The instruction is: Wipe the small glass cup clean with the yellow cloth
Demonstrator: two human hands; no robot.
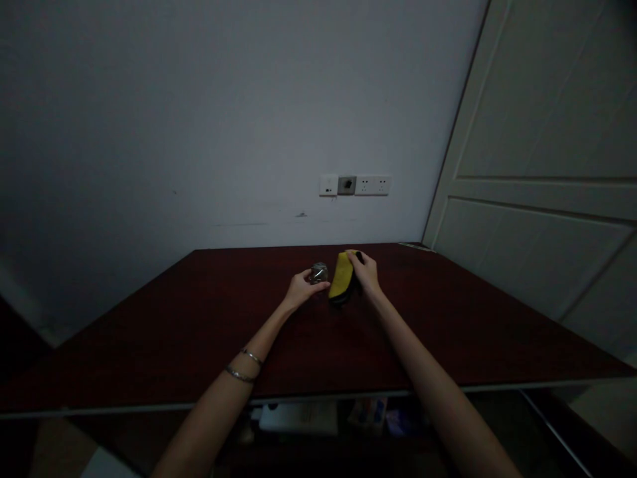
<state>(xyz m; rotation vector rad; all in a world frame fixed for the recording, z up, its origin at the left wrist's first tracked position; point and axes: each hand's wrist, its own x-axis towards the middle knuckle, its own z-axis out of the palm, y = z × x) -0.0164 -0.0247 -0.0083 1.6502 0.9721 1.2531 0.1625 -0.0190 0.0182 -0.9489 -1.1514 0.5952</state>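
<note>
My left hand [299, 291] is closed around a small shiny, dark grey, rounded object [319, 271], held between thumb and fingers; its exact kind is too dim to make out. To its right, my right hand [367, 271] grips a yellow pouch [342, 275] with black edging by its upper end. The pouch is tilted, its lower black end near the tabletop. A narrow gap separates the shiny object from the pouch. Both hands are above the far middle of the dark red table [199, 332].
A pale wall [249, 119] with switches and sockets [372, 185] rises behind the table. At the right stands a panelled white door [537, 146]. Below the table's front edge, an open shelf holds a white box-like item [298, 418] and a purple packet [404, 422].
</note>
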